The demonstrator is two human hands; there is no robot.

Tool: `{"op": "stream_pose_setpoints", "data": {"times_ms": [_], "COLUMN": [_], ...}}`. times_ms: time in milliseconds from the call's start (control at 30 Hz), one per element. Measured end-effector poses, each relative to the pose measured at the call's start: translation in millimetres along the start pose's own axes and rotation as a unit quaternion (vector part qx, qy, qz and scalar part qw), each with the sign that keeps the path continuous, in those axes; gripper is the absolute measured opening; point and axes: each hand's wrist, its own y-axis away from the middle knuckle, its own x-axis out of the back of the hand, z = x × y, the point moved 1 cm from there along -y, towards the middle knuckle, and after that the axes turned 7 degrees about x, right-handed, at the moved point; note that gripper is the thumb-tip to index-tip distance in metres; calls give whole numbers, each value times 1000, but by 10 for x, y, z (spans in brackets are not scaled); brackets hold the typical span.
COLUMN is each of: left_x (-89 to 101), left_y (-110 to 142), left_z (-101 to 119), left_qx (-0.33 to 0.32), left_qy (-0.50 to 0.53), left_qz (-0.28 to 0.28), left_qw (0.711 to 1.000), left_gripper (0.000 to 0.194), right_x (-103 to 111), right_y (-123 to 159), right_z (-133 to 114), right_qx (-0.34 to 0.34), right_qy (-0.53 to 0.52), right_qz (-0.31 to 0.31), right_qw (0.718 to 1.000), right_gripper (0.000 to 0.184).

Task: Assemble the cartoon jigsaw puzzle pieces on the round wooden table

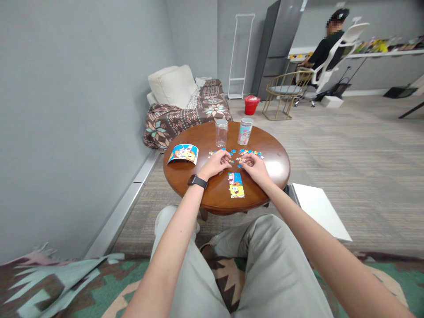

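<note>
Left hand and right hand at the loose puzzle pieces, fingers curled, gaps narrow – can't tell from here if either pinches a piece. Joined puzzle section flat on the round wooden table, near edge side. Curved picture card off left – clear jar, labelled jar upright behind the pieces

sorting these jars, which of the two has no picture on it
The left jar, nearer the curved sheet: it's see-through; the right jar bears colourful artwork.
</note>
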Motion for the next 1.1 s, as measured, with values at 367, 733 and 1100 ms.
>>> {"op": "stream_pose_setpoints", "data": {"times_ms": [367, 733, 1100], "left_x": [-19, -17, -5], "left_y": [-11, -2, 22], "left_z": [-12, -21, 82], "left_qx": [-7, -38, -20], "left_qy": [-7, -28, -73], "left_qz": [7, -28, -10], "left_qw": [1000, 998, 997], "left_gripper": [18, 15, 5], "right_x": [21, 4, 29], "right_y": [5, 1, -16], "right_z": [10, 44, 34], "right_qx": [7, 10, 15], "right_qy": [62, 40, 45], "right_qz": [-17, -10, -43], "right_qw": [998, 999, 998], "right_gripper": [22, 26, 36]}}
